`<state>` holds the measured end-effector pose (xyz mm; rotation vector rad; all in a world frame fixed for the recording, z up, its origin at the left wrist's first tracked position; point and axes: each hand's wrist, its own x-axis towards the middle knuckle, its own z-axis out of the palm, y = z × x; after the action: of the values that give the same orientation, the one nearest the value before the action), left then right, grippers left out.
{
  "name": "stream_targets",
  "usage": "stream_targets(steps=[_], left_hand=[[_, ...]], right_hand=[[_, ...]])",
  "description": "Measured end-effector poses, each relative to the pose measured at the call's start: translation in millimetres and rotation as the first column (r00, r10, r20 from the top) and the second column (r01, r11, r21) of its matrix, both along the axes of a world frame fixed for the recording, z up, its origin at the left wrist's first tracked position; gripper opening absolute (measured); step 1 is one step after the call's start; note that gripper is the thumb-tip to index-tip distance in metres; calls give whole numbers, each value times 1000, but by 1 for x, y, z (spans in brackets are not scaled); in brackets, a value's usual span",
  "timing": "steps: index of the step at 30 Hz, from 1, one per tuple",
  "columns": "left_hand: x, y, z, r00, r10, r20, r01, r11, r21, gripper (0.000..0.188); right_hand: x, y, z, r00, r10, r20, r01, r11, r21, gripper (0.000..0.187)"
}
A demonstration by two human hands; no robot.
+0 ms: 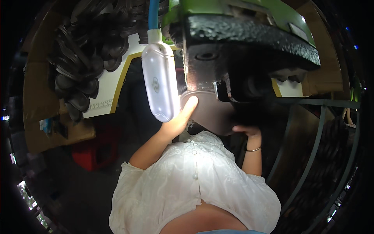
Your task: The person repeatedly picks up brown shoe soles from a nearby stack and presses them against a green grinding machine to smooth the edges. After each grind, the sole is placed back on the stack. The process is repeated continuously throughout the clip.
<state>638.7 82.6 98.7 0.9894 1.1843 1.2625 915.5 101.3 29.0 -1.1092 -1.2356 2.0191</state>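
Note:
A dark grey-brown shoe sole [210,111] is held at chest height, just below the head of a green and black machine [249,43]. My left hand [181,119] grips its left end, thumb flat on the upper face and the fingers hidden underneath. At the right end, my right hand [249,130] has hold of the edge; most of its fingers are lost in shadow. A white lamp [159,82] shines close beside my left hand and lights the sole.
Many black soles [83,58] are piled at the far left, beside cardboard [37,97]. On the left below stands a red stool [93,152]. A metal-framed rack [321,136] stands to the right. From above, a blue tube [154,15] runs down to the lamp.

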Motion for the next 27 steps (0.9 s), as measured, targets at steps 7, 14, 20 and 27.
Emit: stream_targets(steps=[7,14,20,27], left_hand=[[-22,-22,-21,991,-29,127,50,984,-169,25],[-67,-43,-35,990,108,91,-91,980,-179,26],[-109,-54,-54,985,133,106,-103,963,-248,28],[-77,-55,-97,945,-320,-68,294,922,-252,27]], right_hand=[[-13,40,27,746,-553,-369,620,780,84,34],[-106,40,53,700,-565,-436,678,717,158,37],[-144,26,41,812,-403,-422,549,773,318,36],[-141,42,89,964,-76,-254,190,866,462,31]])
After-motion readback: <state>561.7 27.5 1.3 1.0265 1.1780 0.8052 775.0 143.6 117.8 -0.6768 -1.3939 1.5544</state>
